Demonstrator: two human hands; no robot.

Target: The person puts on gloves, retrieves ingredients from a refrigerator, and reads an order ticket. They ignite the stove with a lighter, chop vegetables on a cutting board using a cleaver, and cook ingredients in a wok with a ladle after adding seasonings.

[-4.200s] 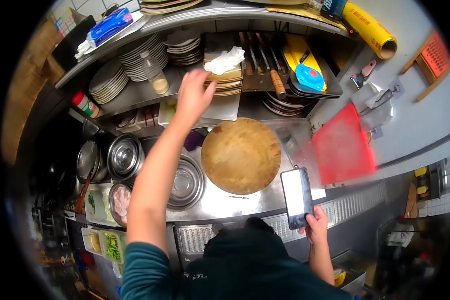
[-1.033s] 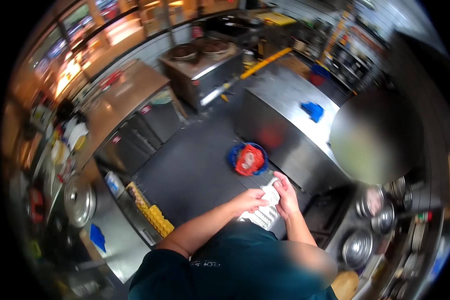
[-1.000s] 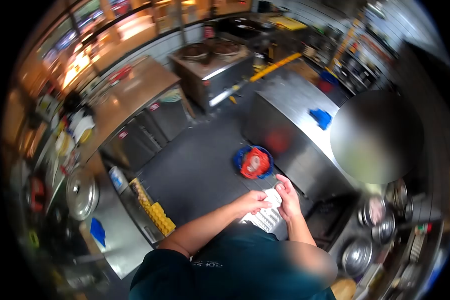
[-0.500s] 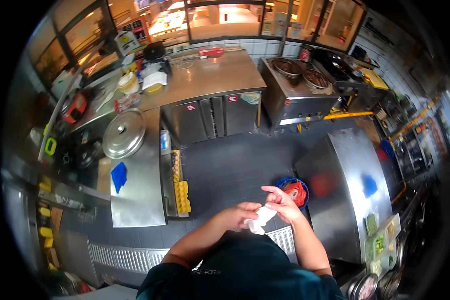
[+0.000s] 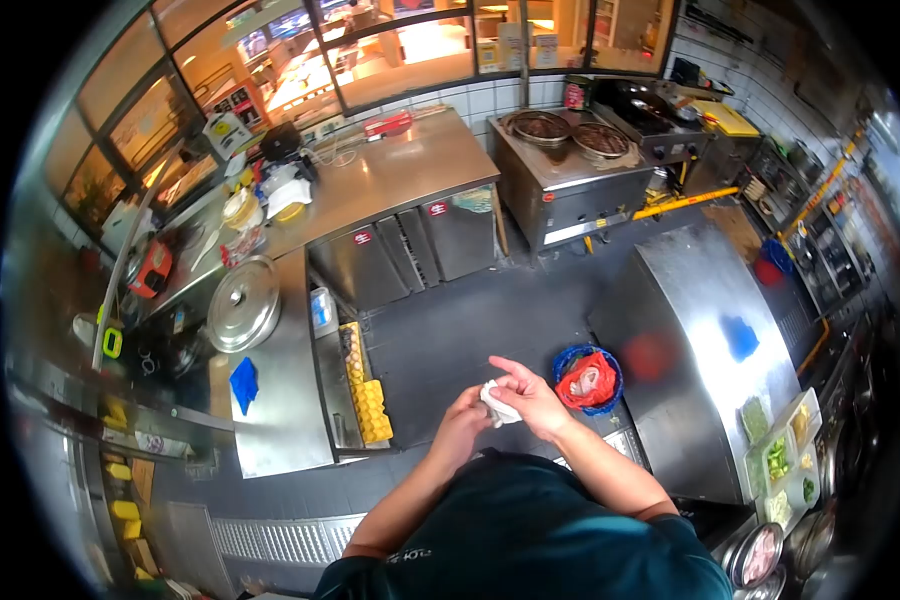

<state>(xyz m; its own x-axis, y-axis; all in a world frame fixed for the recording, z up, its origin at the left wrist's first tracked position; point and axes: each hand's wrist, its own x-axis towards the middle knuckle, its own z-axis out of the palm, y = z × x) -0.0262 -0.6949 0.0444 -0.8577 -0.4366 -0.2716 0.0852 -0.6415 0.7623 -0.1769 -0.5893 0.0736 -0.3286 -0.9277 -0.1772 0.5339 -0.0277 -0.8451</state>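
A crumpled white tissue [image 5: 500,405] is held between my two hands, in front of my dark shirt. My left hand [image 5: 460,417] is closed on its left side. My right hand [image 5: 533,402] grips it from the right, thumb pressed on it and index finger pointing outward. Parts of the tissue are hidden by the fingers. Just right of my right hand, on the floor, stands a blue basket [image 5: 618,378] lined with a red bag [image 5: 575,388] with something pale in it.
Steel counters [image 5: 285,425] flank me, the left one bearing a blue cloth [image 5: 243,385] and a large lid [image 5: 243,303]. Yellow egg trays [image 5: 372,412] stand beside it. Food containers [image 5: 778,460] sit at the right. Ahead are a steel worktable [image 5: 400,170] and stove [image 5: 560,180].
My view has shifted and turned slightly. The tissue is bunched smaller between my hands, and the red-lined basket shows more fully beside my right hand.
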